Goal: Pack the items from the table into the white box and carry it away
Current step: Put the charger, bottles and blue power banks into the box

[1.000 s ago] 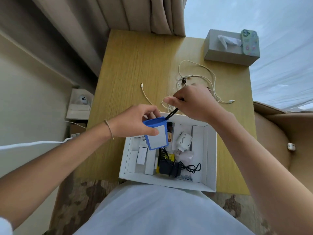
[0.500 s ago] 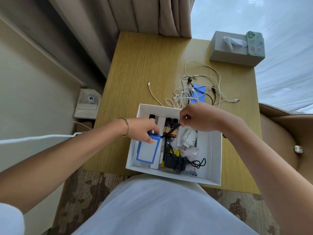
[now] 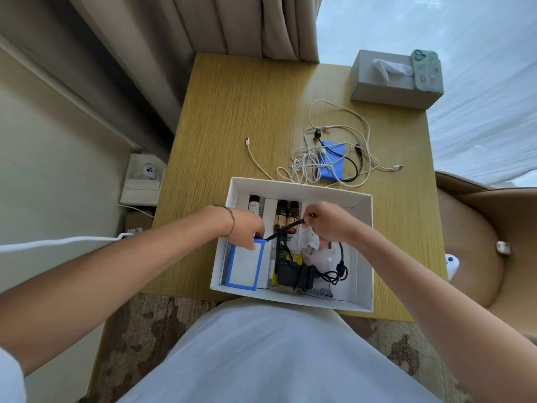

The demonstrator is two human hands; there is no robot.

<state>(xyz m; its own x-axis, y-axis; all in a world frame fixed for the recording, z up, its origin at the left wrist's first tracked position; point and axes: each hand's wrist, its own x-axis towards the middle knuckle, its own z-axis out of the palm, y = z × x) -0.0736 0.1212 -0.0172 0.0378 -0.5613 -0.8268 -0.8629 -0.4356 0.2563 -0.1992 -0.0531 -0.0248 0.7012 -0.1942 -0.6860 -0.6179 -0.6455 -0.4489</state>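
White cardboard forms the open box point(image 3: 366, 248), which sits at the near edge of the wooden counter point(image 3: 232, 117), close against the person's body. The left hand point(image 3: 247, 228) reaches into the left compartment with its fingers closed on the top edge of a blue-framed card holder point(image 3: 243, 267), which lies flat at the near left corner. A black strap point(image 3: 286, 229) runs taut from the holder's top corner to the right hand point(image 3: 327, 222), whose fingers are pinched shut on the strap's far end above the middle of the box.

Risk points, as judged from this arrangement:

1. Strap left outside the holder's compartment. It crosses the brown bottles point(image 3: 286, 218) and the divider; if released here, it may drape over them and stand proud of the contents.
2. Snagging. A black adapter point(image 3: 293, 274) with its coiled black lead lies directly below the right hand. A slack strap dropped there can tangle with that lead.
3. Bottle disturbance. A pull on the taut strap may drag it across the bottle caps and tip them.
4. Incomplete packing. A tangle of white cables point(image 3: 334, 146) and a second blue item point(image 3: 332, 162) lie on the counter just beyond the far wall. The loose cables are likely to catch on that wall when lifted.
5. Box position. Its near edge reaches the counter's edge; downward pressure there could tilt it.
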